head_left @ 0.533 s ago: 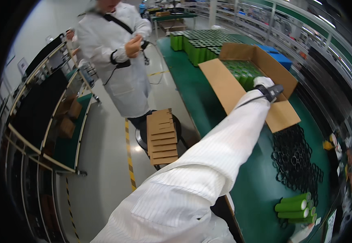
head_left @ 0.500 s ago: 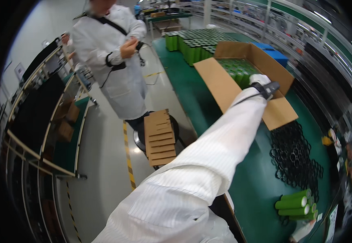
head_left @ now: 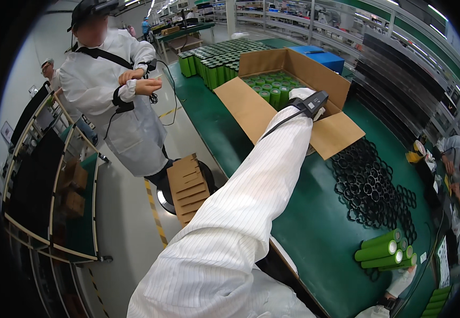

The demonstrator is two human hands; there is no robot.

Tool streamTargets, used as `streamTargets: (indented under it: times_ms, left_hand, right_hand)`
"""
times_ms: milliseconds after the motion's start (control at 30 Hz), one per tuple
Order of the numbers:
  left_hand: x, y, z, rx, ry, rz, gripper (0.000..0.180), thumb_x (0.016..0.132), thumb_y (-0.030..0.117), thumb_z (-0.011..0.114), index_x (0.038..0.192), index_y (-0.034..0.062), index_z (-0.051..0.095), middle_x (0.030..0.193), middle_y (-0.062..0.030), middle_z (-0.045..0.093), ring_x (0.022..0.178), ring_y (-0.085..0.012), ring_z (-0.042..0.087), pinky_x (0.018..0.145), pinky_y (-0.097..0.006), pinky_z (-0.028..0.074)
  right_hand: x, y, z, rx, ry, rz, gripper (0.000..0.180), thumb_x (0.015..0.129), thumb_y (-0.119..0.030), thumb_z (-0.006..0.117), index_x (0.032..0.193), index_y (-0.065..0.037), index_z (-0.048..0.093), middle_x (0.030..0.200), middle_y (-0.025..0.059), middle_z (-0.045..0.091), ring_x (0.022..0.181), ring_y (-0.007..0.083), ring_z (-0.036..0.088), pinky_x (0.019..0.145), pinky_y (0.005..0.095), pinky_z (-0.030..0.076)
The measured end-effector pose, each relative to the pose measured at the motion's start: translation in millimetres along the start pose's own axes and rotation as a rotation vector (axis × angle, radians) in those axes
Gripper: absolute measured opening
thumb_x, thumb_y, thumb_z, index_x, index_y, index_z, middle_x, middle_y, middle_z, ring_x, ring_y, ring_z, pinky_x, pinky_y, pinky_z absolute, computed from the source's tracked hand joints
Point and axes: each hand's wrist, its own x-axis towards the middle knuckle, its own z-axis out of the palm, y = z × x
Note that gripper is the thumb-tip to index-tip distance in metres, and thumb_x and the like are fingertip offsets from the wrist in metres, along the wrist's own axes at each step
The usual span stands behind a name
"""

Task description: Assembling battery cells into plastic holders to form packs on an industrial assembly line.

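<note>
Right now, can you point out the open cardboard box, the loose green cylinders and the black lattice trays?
cardboard box (head_left: 341, 132), head view, near flap.
green cylinders (head_left: 381, 250), head view, side of one.
black lattice trays (head_left: 370, 183), head view, middle of pile.

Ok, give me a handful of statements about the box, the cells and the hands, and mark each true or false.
1. The cardboard box is open, with green cylinders upright inside. True.
2. The left hand reaches into the box. True.
3. The right hand is also in the box. False: it is low by the table edge, near the lying green cylinders.
4. The black plastic holders sit inside the box. False: they lie on the green table beside it.
</note>
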Motion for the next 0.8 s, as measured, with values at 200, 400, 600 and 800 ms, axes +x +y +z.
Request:
streamTargets:
  times_ms: [200, 400, 600, 800]
  left_hand:
    - [-7, -23, 12, -0.033, 0.129, 0.141, 0.039, 0.071, 0.048, 0.071, 0.091, 0.0151, 0.069, 0.088, -0.0107, 0.070, 0.084, -0.0308, 0.067, 0.069, -0.043, 0.052]
    - [-11, 18, 13, -0.283, 0.255, 0.129, 0.029, 0.068, 0.036, 0.077, 0.065, 0.0087, 0.069, 0.062, -0.0051, 0.066, 0.056, -0.0181, 0.063, 0.050, -0.035, 0.046]
    - [7, -76, 43, -1.107, 0.085, 0.727, 0.015, 0.075, 0.024, 0.073, 0.073, 0.0085, 0.074, 0.062, -0.0097, 0.065, 0.054, -0.0202, 0.063, 0.048, -0.034, 0.048]
    - [-2, 4, -2, -0.290, 0.187, -0.012, 0.018, 0.060, 0.025, 0.077, 0.074, 0.0147, 0.071, 0.083, -0.0104, 0.071, 0.079, -0.0289, 0.069, 0.064, -0.038, 0.054]
  right_hand:
    - [-2, -8, 20, 0.044, -0.043, -0.022, 0.041, 0.102, -0.030, 0.037, 0.126, 0.000, 0.051, 0.107, 0.0058, 0.058, 0.090, 0.0167, 0.055, 0.076, 0.0287, 0.045]
    - [26, -20, 64, -0.355, -0.145, -0.297, 0.030, 0.087, -0.012, 0.062, 0.114, 0.001, 0.059, 0.111, 0.0169, 0.063, 0.097, 0.0288, 0.060, 0.088, 0.0323, 0.048]
    - [5, -38, 53, -0.156, -0.183, -0.168, 0.039, 0.087, -0.018, 0.065, 0.121, 0.000, 0.056, 0.117, 0.0172, 0.061, 0.101, 0.0268, 0.060, 0.090, 0.0308, 0.048]
    - [-2, -47, 6, -0.567, -0.106, -0.303, 0.044, 0.088, -0.020, 0.065, 0.125, 0.000, 0.053, 0.121, 0.0170, 0.059, 0.104, 0.0262, 0.059, 0.092, 0.0309, 0.047]
